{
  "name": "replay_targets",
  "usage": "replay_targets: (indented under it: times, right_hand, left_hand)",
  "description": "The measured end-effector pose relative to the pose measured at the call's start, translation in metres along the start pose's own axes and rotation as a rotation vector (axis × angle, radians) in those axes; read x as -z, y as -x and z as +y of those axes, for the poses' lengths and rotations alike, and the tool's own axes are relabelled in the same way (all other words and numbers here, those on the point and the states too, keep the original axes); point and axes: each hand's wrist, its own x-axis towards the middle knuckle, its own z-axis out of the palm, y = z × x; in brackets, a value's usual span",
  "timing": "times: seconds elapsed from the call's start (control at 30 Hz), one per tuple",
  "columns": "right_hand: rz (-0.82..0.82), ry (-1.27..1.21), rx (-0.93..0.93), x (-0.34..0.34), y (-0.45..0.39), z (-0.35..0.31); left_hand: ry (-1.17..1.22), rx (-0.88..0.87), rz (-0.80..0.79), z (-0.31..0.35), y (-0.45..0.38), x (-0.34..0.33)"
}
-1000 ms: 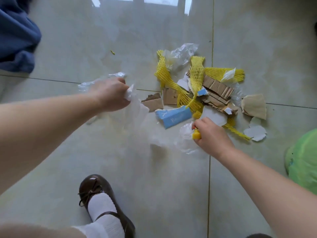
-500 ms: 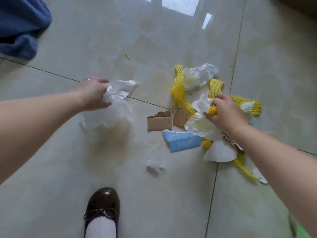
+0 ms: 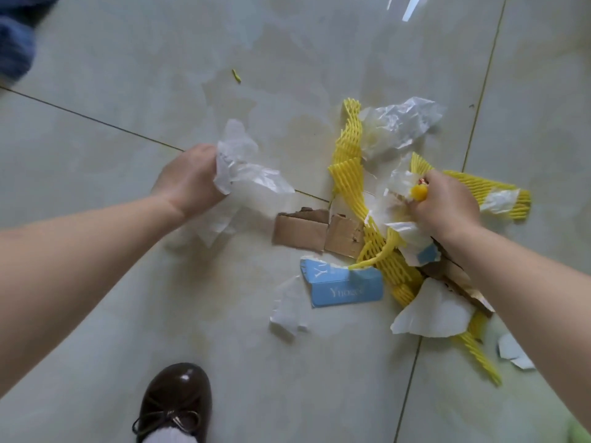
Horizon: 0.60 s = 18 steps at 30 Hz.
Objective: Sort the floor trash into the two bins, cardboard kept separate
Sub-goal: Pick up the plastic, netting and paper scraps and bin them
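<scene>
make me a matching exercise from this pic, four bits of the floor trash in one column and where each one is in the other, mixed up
Things:
1. clear plastic film
2. brown cardboard pieces
3. blue printed carton piece
4. small yellow-green scrap

Places:
A. lying alone on bare floor, far from the pile
B. bunched in the left hand
C. flat on the floor between the two hands
D. flat on the floor just nearer the camera than the cardboard

Pairs: 1-B, 2-C, 3-D, 4-A
</scene>
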Motion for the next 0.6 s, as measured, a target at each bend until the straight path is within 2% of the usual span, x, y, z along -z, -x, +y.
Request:
replay_targets:
  times: [0.1, 0.2, 0.4, 0.6]
  right_hand:
    - [0.011, -0.036, 0.009, 0.005, 0.008, 0.002]
    - [0.053, -0.139, 0.054, 0.02, 0.026, -0.001]
    - [0.156, -0.276, 0.158, 0.078, 0.087, 0.014]
    - [0.19, -0.455, 0.092, 0.121, 0.179, 0.062]
  left_hand:
    - [0.05, -0.106, 0.041, 0.026, -0.003, 0.012]
    - [0.115, -0.136, 0.086, 0.049, 0.0, 0.025]
    - [0.131, -0.292, 0.11, 0.103, 0.036, 0.053]
    - [0.141, -0.543, 0.127, 0.196, 0.073, 0.106]
